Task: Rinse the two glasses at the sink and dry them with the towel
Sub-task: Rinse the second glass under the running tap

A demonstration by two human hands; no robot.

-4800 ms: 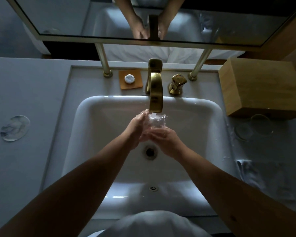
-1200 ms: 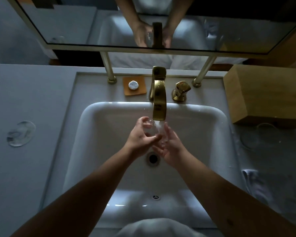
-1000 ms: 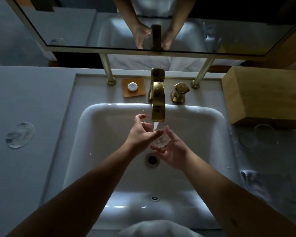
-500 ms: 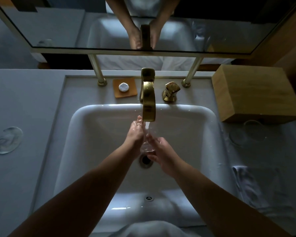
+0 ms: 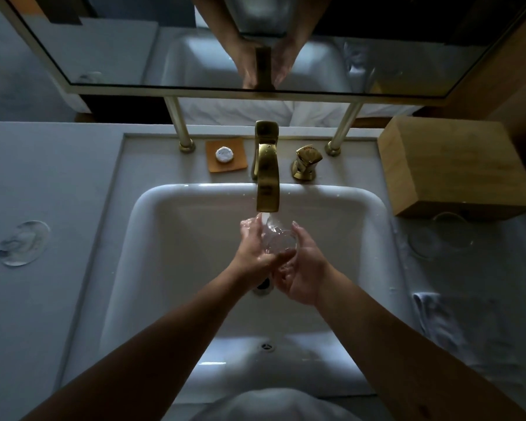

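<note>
— Rinsing shown: clear drinking glass (image 5: 278, 243) cradled between left hand (image 5: 257, 253) and right hand (image 5: 301, 270), directly under the stream from the brass faucet (image 5: 267, 177), above the white sink basin (image 5: 170, 238). Both hands curled round the glass walls, thumbs crossing near its lower side.

— Handling?

— Judged rigid, light, brittle; wet walls likely slick. Safest grip around the body, palms opposed, not by the rim. Low over the basin advisable, since a slip onto porcelain could chip it.

— Second glass?

— Faintly visible on the counter at right (image 5: 441, 235), just in front of the wooden box (image 5: 456, 165); outline dim, so upright or inverted cannot be told. Folded towel (image 5: 438, 317) nearer on the same side, well within reach for drying.
</note>
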